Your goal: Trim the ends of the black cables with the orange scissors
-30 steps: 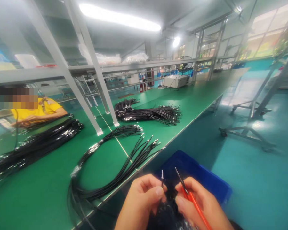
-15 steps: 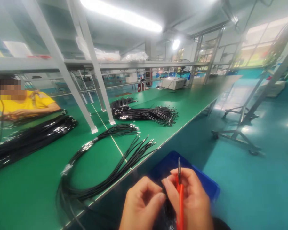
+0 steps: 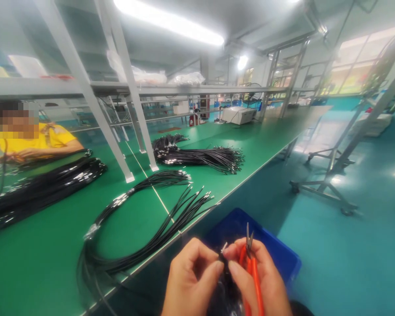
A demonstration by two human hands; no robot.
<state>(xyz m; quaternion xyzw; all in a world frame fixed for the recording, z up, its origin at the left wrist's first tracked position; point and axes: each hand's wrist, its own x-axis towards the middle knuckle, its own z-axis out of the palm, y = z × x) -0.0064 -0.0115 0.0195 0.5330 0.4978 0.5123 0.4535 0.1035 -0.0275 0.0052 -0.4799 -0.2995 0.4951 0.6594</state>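
Observation:
My left hand [image 3: 192, 278] is closed, thumb and forefinger pinched on a black cable [image 3: 224, 261] whose pale, thin tip pokes up between my hands. Red-handled scissors [image 3: 256, 281] rest in my right hand [image 3: 266, 272], with their pointed blades upward and slightly apart. The thumb and fingertips of that hand are close beside the cable tip; whether they touch it I cannot tell. Below both hands is a blue bin [image 3: 283, 254], with dark, shiny material partly hidden by my fingers. A curved bundle of black cables [image 3: 141, 254] lies on the green table to the left.
The green table [image 3: 62, 263] carries another cable bundle [image 3: 200, 157] and a thick pile of cables [image 3: 46, 188]. Shelf posts [image 3: 140, 127] stand on it. Across the table sits a person in yellow [image 3: 52, 138]. A wheeled metal frame [image 3: 329, 184] stands on the floor at right.
The scissor blades have parted and the handles have spread in my right hand. A pale cable tip now shows between my hands. The bundles on the table have stayed put.

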